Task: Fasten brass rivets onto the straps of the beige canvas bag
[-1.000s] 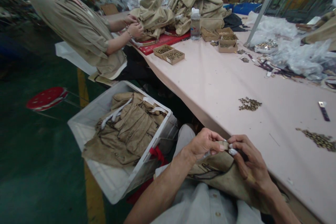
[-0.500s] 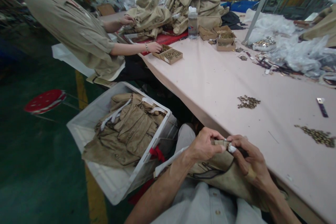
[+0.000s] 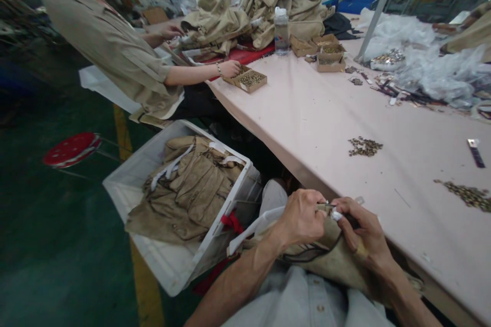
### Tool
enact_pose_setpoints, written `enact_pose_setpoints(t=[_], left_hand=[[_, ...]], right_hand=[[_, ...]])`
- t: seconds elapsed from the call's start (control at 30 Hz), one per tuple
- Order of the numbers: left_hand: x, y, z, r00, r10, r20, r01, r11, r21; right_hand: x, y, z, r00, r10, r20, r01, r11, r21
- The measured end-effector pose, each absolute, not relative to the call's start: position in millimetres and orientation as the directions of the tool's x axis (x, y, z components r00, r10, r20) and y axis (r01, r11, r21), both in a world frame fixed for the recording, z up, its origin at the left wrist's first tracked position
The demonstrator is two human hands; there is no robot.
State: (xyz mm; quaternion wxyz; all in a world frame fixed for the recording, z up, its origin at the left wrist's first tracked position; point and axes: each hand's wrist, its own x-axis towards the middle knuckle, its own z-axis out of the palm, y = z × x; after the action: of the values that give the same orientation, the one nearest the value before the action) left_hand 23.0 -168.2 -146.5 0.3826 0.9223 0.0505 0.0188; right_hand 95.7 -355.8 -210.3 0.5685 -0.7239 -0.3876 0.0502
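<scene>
While the left hand (image 3: 306,217) and right hand (image 3: 362,230) are pinching the edge of a khaki garment (image 3: 326,260) beside the pink table (image 3: 307,107), its body is lying across the lap. On that table, two piles of small brass pieces (image 3: 365,146) are resting; left of it, a white bin (image 3: 174,271) is holding more khaki clothing (image 3: 192,189).

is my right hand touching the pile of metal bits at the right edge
Apart: the head view shows bare table between the right hand and the pile.
</scene>
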Motion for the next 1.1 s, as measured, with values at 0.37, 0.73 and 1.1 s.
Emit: enact_pose_setpoints(t=[0.37,0.73,1.1], left_hand=[[21.4,-165.3,-146.8,0.998,-0.063,0.002,-0.056,-0.878,0.475],[18.9,-168.4,-155.1,0.990,-0.130,0.046,-0.132,-0.795,0.592],[12.1,-172.9,-158.9,0.996,-0.002,-0.092,0.073,-0.591,0.803]], right_hand=[[92.3,-352.1,-217.7,0.622,0.622,0.476,0.641,-0.056,-0.765],[83.2,-357.9,-229.0,0.702,0.604,0.378,0.532,-0.092,-0.841],[84.7,-372.3,-218.6,0.756,0.604,0.252,0.370,-0.078,-0.926]])
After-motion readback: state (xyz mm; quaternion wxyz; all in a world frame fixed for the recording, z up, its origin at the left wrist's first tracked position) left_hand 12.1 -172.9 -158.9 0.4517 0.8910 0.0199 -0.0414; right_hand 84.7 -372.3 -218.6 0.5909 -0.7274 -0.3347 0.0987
